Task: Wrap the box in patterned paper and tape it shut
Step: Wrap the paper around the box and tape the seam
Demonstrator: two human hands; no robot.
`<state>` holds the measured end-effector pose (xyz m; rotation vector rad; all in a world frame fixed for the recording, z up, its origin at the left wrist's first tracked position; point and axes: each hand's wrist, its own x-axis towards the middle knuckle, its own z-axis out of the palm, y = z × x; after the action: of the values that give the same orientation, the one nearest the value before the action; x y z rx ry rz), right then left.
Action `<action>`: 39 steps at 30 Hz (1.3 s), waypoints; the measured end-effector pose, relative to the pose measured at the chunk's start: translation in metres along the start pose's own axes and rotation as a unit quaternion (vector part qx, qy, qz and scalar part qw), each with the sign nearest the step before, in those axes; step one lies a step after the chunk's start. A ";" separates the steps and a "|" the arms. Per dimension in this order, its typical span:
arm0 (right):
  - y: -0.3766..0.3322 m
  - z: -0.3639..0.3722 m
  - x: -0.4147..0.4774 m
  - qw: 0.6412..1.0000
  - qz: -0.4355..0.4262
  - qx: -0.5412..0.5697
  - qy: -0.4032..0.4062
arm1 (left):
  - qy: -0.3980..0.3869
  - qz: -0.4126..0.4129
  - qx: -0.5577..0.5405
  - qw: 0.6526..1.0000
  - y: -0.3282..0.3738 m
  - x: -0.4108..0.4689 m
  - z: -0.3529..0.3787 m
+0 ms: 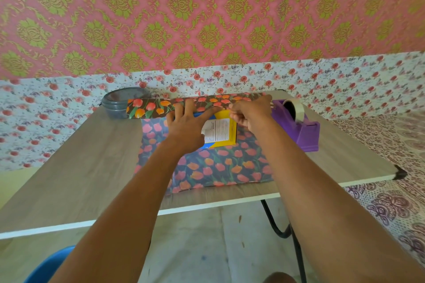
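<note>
On the table (pixel 92 167), the tulip paper (pixel 230 165) is lying under the yellow box (pixel 226 132), its far edge folding over it. My left hand (pixel 188 126) is pressing that flap down with straight fingers; my right hand (pixel 250 112), just beside it, is pinching the flap's edge.

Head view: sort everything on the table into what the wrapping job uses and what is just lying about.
In use: yellow box; tulip-patterned paper, one flap folded over the box; purple tape dispenser; left hand and right hand, both on the flap.
Lying about: grey lidded container, at the far left of the table.
</note>
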<state>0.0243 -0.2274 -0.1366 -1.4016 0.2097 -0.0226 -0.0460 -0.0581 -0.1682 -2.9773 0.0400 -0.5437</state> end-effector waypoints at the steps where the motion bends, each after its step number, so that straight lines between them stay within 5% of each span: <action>1: 0.001 -0.002 -0.001 1.000 0.004 0.005 -0.007 | 0.000 -0.001 -0.001 1.000 0.000 0.000 0.000; 10: 0.029 -0.009 -0.019 0.991 -0.046 0.127 0.000 | 0.000 0.000 0.000 1.000 0.002 0.000 0.000; 18: 0.056 -0.007 -0.022 0.994 -0.058 0.080 0.045 | 0.008 0.006 -0.012 1.000 0.001 -0.002 0.001; 22: 0.069 -0.013 -0.018 0.985 -0.114 -0.043 0.126 | 0.007 0.007 -0.014 1.000 0.000 -0.001 0.002; 25: 0.066 -0.019 -0.025 0.912 -0.302 -0.207 0.186 | 0.011 0.008 -0.008 1.000 0.000 -0.002 0.002; 29: 0.047 -0.022 -0.016 0.735 -0.549 -0.381 0.117 | 0.008 0.004 0.002 1.000 0.000 -0.002 0.006; 32: 0.043 -0.020 -0.001 0.693 -0.545 -0.473 0.014 | 0.010 0.003 0.002 1.000 -0.001 -0.001 0.006; 39: 0.020 -0.023 -0.004 0.605 -0.480 -0.633 -0.044 | 0.002 0.001 0.000 1.000 -0.001 0.000 0.002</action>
<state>0.0142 -0.2457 -0.1592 -2.7907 -0.8436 -0.8575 -0.0458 -0.0572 -0.1698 -2.9764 0.0448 -0.5487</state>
